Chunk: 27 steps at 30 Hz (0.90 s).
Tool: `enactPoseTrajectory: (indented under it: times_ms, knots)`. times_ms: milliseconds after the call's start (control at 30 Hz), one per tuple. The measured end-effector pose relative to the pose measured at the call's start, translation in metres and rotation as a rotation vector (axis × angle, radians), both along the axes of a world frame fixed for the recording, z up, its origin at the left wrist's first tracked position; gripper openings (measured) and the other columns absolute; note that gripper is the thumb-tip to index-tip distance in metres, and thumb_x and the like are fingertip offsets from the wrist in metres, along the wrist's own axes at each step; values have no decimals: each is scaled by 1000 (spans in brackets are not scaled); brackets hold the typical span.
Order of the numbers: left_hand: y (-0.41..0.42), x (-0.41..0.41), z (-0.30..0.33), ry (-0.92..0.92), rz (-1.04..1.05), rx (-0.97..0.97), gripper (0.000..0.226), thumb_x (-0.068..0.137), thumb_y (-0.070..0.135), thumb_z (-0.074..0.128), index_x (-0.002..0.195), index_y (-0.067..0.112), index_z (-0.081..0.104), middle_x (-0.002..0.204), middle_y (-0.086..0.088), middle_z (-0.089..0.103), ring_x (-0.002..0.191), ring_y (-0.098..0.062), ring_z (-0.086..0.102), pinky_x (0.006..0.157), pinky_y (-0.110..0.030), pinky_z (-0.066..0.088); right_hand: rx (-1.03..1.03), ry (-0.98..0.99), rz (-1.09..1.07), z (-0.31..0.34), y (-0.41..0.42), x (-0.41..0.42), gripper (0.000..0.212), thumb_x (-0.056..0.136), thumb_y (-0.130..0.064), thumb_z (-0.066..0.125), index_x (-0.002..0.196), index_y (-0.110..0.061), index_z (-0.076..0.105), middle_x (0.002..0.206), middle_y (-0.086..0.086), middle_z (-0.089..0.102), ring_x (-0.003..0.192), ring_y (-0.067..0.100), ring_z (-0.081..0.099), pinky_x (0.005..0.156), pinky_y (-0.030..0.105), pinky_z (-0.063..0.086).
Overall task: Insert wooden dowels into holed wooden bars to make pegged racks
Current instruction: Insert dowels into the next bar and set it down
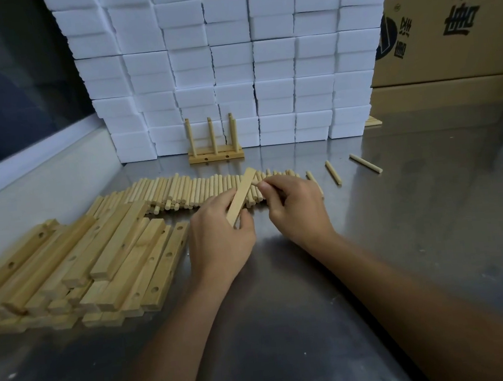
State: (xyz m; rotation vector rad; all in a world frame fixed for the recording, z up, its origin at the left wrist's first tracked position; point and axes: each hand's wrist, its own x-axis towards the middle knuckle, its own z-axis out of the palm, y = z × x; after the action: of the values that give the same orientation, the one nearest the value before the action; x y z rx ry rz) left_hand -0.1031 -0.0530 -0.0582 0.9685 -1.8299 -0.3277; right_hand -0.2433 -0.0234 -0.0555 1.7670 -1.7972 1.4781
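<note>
Gripping a holed bar (pixel 242 195), left hand (pixel 218 239); right hand (pixel 298 207) pinches dowel (pixel 255 183)

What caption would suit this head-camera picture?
Left hand grips a wooden bar as right hand pinches a dowel at it.

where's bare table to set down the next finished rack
Bare steel lies right of the finished rack, along the foam blocks, and right of the right hand past the stray dowels. The left is crowded: bar pile, dowel row.
</note>
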Motion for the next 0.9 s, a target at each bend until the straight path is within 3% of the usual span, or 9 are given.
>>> enactPoseTrajectory:
  times_ms: [67,167,300,433,633,767,900]
  knots:
    - [0,0,1,3,70,55,21,84,19,71,106,19,72,88,3,71,78,-17,63,66,-30,49,-18,-20,-27,0,-1,-1,20,97,-15,61,81,-7,71,65,-5,58,58,9,46,58,25,37]
    - [0,-2,0,-16,88,85,8,89,24,70,94,19,71,80,5,67,72,-16,60,60,-28,41,-5,-28,-85,0,-1,-3,22,97,-24,61,89,-9,75,75,2,67,67,18,57,62,35,45]
    - [-1,-1,0,-31,127,88,7,93,24,65,90,17,67,79,4,63,70,-16,56,54,-27,37,80,104,-212,-1,0,3,31,100,-36,53,92,-13,73,84,3,62,71,21,56,55,36,45]
    - [2,0,2,-49,131,36,9,92,23,65,89,15,64,79,3,59,70,-18,53,59,-30,34,186,114,-187,-2,-2,3,36,104,-31,42,86,-6,61,90,7,55,70,29,52,57,39,40]
    - [5,5,5,-98,91,-92,11,89,14,68,85,7,60,78,3,50,64,-18,44,56,-27,25,145,56,-122,0,1,1,30,102,-23,47,74,-14,46,76,3,47,64,28,48,56,38,34]
    - [3,4,3,-67,76,-20,10,90,17,66,84,12,60,79,3,55,69,-18,50,56,-28,29,130,62,-144,-3,-2,-1,32,102,-26,49,78,-7,60,77,1,52,64,22,48,56,37,39]
    - [-5,2,-2,-19,91,151,14,92,23,64,80,23,57,75,7,60,66,-9,54,52,-17,30,68,-31,-97,-2,-4,-2,27,98,-35,55,91,-13,70,85,-4,63,73,14,57,62,32,48]
